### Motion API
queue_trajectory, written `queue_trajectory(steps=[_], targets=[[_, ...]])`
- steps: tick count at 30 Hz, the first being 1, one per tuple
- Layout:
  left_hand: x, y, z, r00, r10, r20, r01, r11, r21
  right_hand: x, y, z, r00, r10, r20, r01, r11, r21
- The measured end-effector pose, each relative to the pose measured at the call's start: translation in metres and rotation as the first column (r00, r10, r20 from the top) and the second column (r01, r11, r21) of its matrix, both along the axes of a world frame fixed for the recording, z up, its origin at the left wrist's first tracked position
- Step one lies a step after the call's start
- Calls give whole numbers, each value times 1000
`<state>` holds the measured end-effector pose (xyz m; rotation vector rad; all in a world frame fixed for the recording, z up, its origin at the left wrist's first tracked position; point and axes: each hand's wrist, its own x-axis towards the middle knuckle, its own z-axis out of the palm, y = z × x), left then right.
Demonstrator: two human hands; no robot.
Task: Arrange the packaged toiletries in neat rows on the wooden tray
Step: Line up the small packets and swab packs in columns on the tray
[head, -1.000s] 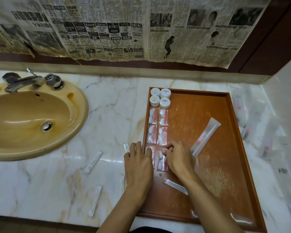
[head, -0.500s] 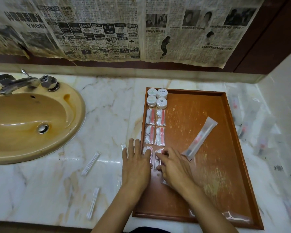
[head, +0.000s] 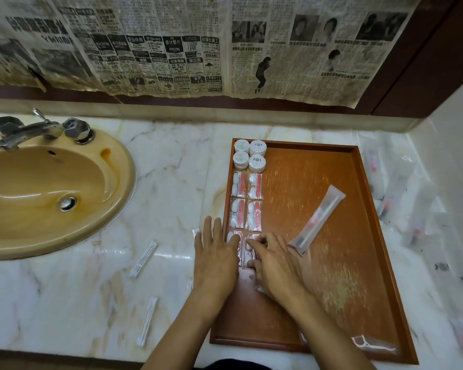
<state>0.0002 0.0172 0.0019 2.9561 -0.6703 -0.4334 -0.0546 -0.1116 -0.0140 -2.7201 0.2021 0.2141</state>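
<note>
**A:** What's in front of you, biggest first?

**B:** Your white veined marble table, with yellowed newspaper sheets hanging on the wall behind it. At your left there is an oval mustard-yellow ceramic sink with a dull metal tap at its far rim. At your right lies the rectangular reddish-brown wooden tray, flat on the table.

**A:** And on the tray?

**B:** Down its left edge run two neat columns: four small round white lidded jars in the far corner, then clear flat sachets with white and red contents in pairs, touching side by side. Near the middle lies a long clear packet holding a toothbrush, on a slant and well apart from the rows. A clear packet with a white and red item sits in the near right corner.

**A:** My hands?

**B:** Your left hand lies flat across the tray's left rim, fingers straight and slightly apart, the tips touching the nearest sachet pair. Your right hand is just beside it on the tray, fingers bent and pressing on the right-hand sachet; whether they pinch it, you cannot tell.

**A:** Anything off the tray?

**B:** Thin white paper-wrapped sticks lie scattered on the table left of your hands. Blurred clear packets are strewn right of the tray.
</note>
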Motion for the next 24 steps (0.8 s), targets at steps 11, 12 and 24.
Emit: queue_trajectory(steps=[11, 12, 24], targets=[[0, 0, 2, 999, 13, 31, -11, 999, -38, 2, 1, 2, 1000, -6, 2, 6, 1000, 15], [0, 0, 2, 999, 12, 30, -11, 999, -36, 3, 1, 2, 1000, -4, 3, 4, 1000, 14], [-6, 9, -8, 994, 49, 97, -29, 979, -202, -4, -21, 6, 981, -161, 104, 131, 960, 248]])
